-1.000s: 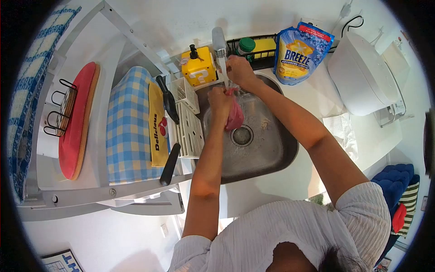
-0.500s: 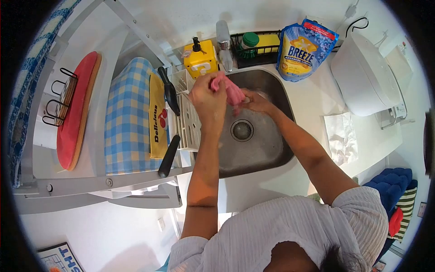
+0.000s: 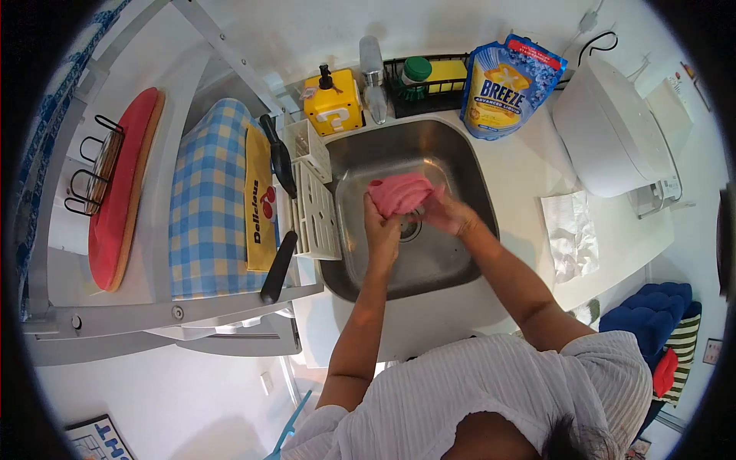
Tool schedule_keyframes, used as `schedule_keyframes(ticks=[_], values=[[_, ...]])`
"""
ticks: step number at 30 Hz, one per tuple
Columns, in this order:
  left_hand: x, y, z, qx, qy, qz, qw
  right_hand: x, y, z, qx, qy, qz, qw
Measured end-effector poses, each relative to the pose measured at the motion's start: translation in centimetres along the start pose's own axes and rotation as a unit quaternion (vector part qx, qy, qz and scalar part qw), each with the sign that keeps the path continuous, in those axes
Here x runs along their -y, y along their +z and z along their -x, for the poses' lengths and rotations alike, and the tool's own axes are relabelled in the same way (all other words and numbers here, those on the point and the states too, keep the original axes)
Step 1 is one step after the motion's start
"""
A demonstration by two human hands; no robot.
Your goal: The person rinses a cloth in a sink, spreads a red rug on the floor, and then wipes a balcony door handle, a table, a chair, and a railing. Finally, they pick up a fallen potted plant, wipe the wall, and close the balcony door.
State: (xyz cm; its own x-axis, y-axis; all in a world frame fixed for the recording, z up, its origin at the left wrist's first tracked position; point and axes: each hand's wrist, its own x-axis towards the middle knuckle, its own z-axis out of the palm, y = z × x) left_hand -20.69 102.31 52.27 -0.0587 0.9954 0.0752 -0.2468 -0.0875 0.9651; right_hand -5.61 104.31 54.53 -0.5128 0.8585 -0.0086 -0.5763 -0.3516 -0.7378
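the pink cloth (image 3: 400,193) is bunched over the sink (image 3: 460,261), just above the drain. my left hand (image 3: 381,230) pinches its near edge from below; my right hand (image 3: 448,213) grips the other end, fingers closed on it. to wring well i'd twist the ends opposite ways, low in the sink. behind the sink stand the tap (image 3: 373,73), soap (image 3: 332,103) and breeze pouch (image 3: 502,88).

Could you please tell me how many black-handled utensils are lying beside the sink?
2: one black handle lies at the upper edge of the white drying rack, the other black handle at its lower edge. More may be hidden under the checked cloth.
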Motion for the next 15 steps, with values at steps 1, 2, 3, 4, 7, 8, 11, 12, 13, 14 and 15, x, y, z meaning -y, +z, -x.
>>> schedule_keyframes(ticks=[1, 2, 3, 4, 7, 8, 11, 12, 13, 14, 15], values=[[0.2, 0.3, 0.2, -0.003, 0.039, 0.002, 0.999, -0.6, 0.6, 0.0, -0.069, 0.053, -0.132, 0.987], [0.3, 0.5, 0.5, -0.002, 0.040, 0.005, 0.999, -0.8, 0.8, 0.0, -0.137, 0.104, -0.262, 0.950], [0.9, 0.4, 1.0, 0.028, 0.059, -0.173, 0.983, -1.2, 0.0, -0.4, -0.138, 0.104, -0.261, 0.950], [1.0, 0.4, 1.5, 0.058, 0.077, -0.346, 0.933, -1.9, -1.2, -1.4, -0.173, 0.068, -0.250, 0.950], [-0.1, 1.4, 3.3, 0.014, -0.029, -0.256, 0.966, -1.4, -2.4, -2.7, -0.212, -0.018, -0.087, 0.973], [-0.7, 1.3, 3.2, 0.014, -0.032, -0.256, 0.966, -1.4, -2.3, -2.6, -0.213, -0.061, 0.065, 0.973], [-2.3, 1.0, 1.7, 0.044, -0.396, 0.431, 0.810, -0.4, 1.6, -2.0, -0.112, -0.228, 0.407, 0.877], [-0.7, 0.8, 0.6, 0.025, -0.388, 0.472, 0.791, 0.0, 3.5, -1.6, -0.112, -0.224, 0.407, 0.878], [0.6, 0.7, -0.2, 0.007, -0.379, 0.513, 0.770, 0.3, 5.6, -0.9, -0.112, -0.186, 0.348, 0.912], [1.5, 0.8, -0.5, 0.005, -0.379, 0.515, 0.769, 0.4, 6.6, -0.5, -0.112, -0.147, 0.287, 0.940], [2.2, 0.9, -0.7, 0.026, -0.348, 0.527, 0.774, -0.2, 5.9, -0.4, -0.112, -0.145, 0.288, 0.940]])
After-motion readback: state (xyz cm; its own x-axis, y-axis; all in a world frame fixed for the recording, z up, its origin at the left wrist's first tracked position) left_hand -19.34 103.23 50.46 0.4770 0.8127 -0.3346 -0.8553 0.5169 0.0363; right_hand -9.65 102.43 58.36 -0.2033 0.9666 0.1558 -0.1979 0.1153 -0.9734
